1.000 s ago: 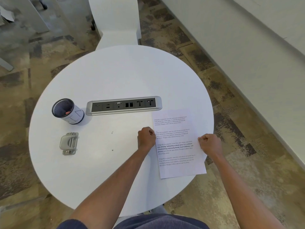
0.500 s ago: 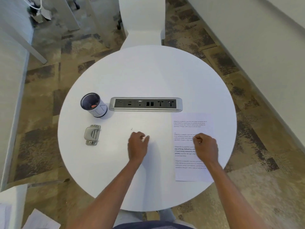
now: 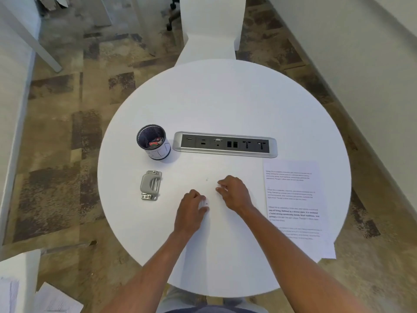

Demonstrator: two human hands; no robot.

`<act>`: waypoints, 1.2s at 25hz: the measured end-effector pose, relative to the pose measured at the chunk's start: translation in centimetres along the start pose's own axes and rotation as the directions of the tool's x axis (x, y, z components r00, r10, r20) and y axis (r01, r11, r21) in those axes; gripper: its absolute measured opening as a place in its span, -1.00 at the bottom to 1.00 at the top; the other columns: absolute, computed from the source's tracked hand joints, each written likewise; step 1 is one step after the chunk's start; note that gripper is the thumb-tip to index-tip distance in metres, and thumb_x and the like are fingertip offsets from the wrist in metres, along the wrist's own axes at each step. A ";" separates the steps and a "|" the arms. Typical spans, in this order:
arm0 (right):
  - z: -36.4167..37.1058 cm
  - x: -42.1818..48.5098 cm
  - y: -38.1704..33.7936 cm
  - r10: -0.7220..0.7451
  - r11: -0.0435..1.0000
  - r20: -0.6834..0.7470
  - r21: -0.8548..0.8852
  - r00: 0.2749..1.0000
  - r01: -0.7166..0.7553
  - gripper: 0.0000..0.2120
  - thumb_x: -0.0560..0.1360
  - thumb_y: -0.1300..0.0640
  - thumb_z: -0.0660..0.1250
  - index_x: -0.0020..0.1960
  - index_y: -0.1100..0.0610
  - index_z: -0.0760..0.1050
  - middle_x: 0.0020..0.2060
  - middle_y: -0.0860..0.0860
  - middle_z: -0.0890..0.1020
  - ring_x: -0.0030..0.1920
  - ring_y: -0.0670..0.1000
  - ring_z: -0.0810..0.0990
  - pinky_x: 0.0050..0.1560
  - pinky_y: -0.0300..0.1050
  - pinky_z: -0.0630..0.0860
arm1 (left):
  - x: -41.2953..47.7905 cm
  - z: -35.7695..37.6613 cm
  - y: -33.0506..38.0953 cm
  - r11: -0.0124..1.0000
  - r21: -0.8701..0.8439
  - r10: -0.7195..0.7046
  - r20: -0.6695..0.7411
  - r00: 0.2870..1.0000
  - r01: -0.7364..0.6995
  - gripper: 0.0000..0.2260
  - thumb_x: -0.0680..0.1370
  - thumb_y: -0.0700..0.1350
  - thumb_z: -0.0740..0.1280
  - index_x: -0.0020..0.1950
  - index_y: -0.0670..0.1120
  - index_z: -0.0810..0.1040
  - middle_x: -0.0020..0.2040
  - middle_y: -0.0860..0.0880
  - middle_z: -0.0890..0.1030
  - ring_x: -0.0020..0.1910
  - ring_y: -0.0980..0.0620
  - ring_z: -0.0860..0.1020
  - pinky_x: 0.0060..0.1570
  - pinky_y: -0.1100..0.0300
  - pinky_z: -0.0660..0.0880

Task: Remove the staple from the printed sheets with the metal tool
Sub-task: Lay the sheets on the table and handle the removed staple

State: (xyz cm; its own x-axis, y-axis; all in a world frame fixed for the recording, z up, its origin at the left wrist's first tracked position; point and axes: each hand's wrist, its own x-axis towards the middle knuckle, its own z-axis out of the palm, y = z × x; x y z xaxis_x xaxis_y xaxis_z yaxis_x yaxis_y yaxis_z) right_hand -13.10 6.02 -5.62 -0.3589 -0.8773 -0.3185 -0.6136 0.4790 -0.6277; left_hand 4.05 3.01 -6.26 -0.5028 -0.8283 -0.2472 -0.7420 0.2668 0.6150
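Note:
The printed sheets [image 3: 293, 206] lie flat at the right edge of the round white table [image 3: 225, 98], their near corner hanging over the rim. The grey metal tool [image 3: 150, 185] rests on the left part of the table, untouched. A tiny dark speck [image 3: 207, 179] sits on the tabletop between tool and sheets; I cannot tell what it is. My left hand [image 3: 191, 210] rests mid-table with its fingers curled in, holding nothing I can see. My right hand [image 3: 234, 193] is just right of it, off the sheets, fingers loosely bent and apart.
A dark mesh cup [image 3: 153, 142] with small items inside stands behind the tool. A silver socket panel [image 3: 225, 144] is set into the table's middle. A white chair [image 3: 209, 30] stands at the far side, and loose papers [image 3: 54, 299] lie at the lower left.
My right hand has come off the printed sheets and moved left to the table's middle. My left hand has drifted slightly left and nearer me. The sheets stay put.

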 end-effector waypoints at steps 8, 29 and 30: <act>2.2 2.4 -2.9 -0.108 0.984 -0.046 -0.145 0.993 0.101 -0.78 0.58 0.12 0.27 -0.03 0.24 0.62 -0.09 0.10 0.60 -0.03 0.13 0.49 -0.10 0.03 0.49 | 0.5 -0.4 -1.1 0.963 0.158 0.223 -0.001 0.975 -0.220 -0.90 0.49 -0.19 0.33 -0.08 -0.10 0.64 -0.11 -0.02 0.59 -0.11 -0.07 0.50 -0.14 0.13 0.38; 3.5 3.1 -4.7 -0.113 0.864 0.036 -0.491 0.993 0.117 -0.91 0.50 0.36 0.24 -0.05 0.26 0.49 -0.07 0.12 0.55 -0.19 0.14 0.55 -0.23 0.03 0.54 | 0.0 -0.8 0.8 0.734 0.576 0.261 0.249 0.933 -0.359 -0.79 0.19 -0.25 0.55 -0.28 -0.04 0.60 -0.41 0.04 0.52 -0.50 0.09 0.45 -0.37 0.22 0.46; 3.5 3.1 -4.6 -0.116 0.855 0.052 -0.503 0.992 0.126 -0.93 0.50 0.36 0.24 -0.04 0.25 0.48 -0.06 0.12 0.54 -0.21 0.14 0.55 -0.25 0.02 0.54 | -0.1 -0.6 0.8 0.724 0.580 0.274 0.255 0.927 -0.373 -0.80 0.20 -0.25 0.54 -0.28 -0.05 0.61 -0.41 0.04 0.52 -0.53 0.10 0.43 -0.37 0.23 0.45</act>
State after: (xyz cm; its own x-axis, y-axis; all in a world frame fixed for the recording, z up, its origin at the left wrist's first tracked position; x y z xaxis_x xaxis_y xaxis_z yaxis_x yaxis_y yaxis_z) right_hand -8.95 1.04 -6.17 -0.2489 -0.9272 -0.2800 -0.9236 0.3143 -0.2196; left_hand 3.76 2.99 -5.34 -0.7824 -0.5695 -0.2519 -0.6069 0.7880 0.1036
